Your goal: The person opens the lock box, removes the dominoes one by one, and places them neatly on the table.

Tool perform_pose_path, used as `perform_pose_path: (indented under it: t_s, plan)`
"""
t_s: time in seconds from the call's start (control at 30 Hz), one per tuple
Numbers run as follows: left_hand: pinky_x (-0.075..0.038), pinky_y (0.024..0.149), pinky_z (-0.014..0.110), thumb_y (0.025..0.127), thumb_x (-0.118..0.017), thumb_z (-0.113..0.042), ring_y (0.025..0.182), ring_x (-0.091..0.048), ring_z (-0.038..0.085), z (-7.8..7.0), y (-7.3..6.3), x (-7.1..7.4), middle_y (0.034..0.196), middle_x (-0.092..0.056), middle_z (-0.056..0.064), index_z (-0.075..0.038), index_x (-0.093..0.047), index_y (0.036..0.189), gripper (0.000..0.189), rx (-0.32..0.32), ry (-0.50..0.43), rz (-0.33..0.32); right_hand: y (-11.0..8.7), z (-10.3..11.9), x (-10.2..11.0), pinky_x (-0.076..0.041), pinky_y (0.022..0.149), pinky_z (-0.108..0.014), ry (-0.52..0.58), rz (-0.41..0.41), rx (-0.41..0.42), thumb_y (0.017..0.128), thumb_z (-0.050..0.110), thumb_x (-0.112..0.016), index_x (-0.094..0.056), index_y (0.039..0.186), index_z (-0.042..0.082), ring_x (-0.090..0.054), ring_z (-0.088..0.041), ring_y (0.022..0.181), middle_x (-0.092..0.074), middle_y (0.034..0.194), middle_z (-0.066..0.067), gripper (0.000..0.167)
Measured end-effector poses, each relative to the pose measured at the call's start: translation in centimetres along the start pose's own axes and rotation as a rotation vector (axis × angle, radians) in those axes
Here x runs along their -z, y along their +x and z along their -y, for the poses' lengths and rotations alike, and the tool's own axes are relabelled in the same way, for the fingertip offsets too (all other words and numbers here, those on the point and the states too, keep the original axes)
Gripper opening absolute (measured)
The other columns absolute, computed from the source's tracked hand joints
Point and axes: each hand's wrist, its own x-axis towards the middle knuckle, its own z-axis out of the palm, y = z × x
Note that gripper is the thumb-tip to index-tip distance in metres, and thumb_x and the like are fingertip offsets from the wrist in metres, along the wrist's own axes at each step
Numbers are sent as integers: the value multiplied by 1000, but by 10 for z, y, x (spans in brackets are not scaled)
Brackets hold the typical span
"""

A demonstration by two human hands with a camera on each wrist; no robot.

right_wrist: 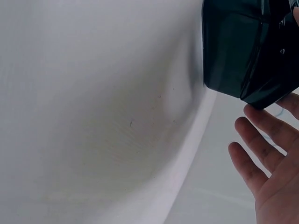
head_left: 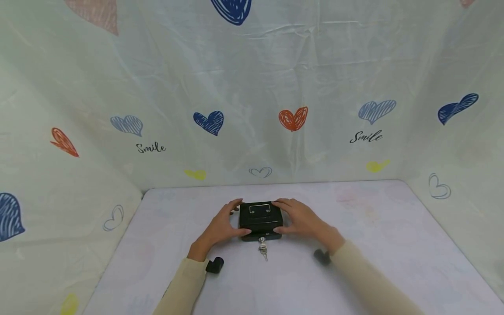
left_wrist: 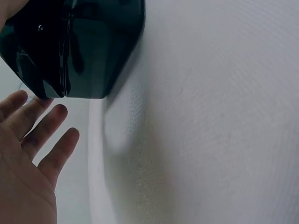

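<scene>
A small black cash box (head_left: 260, 222) with a wire handle (head_left: 260, 209) on its lid sits on the white table, lid down. Keys (head_left: 263, 248) hang from the lock at its front. My left hand (head_left: 221, 225) holds the box's left side, thumb at the front edge and fingertips at the back corner. On the opposite side my right hand (head_left: 303, 218) holds it likewise, thumb in front and fingers over the back. Both wrist views show the glossy box end, with some fingers (left_wrist: 58, 154) of the left hand and some fingers (right_wrist: 247, 163) of the right spread off it.
The white table (head_left: 157, 245) reaches back to a pale curtain (head_left: 252, 144) printed with hearts and "Smile", which also lines both sides. Dark wrist-camera pieces stick out near the left cuff (head_left: 185, 280) and the right cuff (head_left: 346, 258).
</scene>
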Motion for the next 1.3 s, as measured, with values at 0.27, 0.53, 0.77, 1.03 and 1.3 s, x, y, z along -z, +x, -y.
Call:
perform_pose_path:
  t_s: [0.27,0.53,0.77,1.03,1.3]
  plan:
    - [-46,117,59,82,-91,-28,138,-51,39,4,1,-1,156,-51,18,-4,-38,161,98,-42,-138,-2,1,-1,2,-49,115,-57,65,21,-46,91,48,-79,-56,153,10,-55,-37,140,-58,152,-14,76]
    - [-43,120,57,88,-86,-25,144,-46,39,11,0,-3,161,-46,17,-7,-40,161,88,-38,-264,18,4,-2,5,-47,116,-60,163,33,-97,92,47,-76,-56,153,11,-54,-37,140,-59,152,-13,73]
    - [-42,122,55,93,-81,-23,147,-44,38,10,1,-3,162,-44,17,-10,-44,160,77,-11,-307,22,7,-6,4,-48,115,-61,242,44,-151,95,46,-74,-57,153,14,-55,-36,138,-60,151,-11,69]
    - [-42,122,57,100,-72,-13,150,-40,42,12,5,-4,161,-44,23,-1,-44,157,65,-80,-372,21,8,-6,4,-50,112,-60,316,48,-199,97,45,-73,-57,152,15,-57,-34,133,-62,147,-10,65]
    - [-41,123,56,103,-66,-12,149,-44,43,15,8,-8,161,-44,25,1,-45,156,59,-82,-434,2,10,-7,3,-50,112,-59,369,35,-238,100,42,-71,-57,152,15,-57,-33,130,-62,147,-10,61]
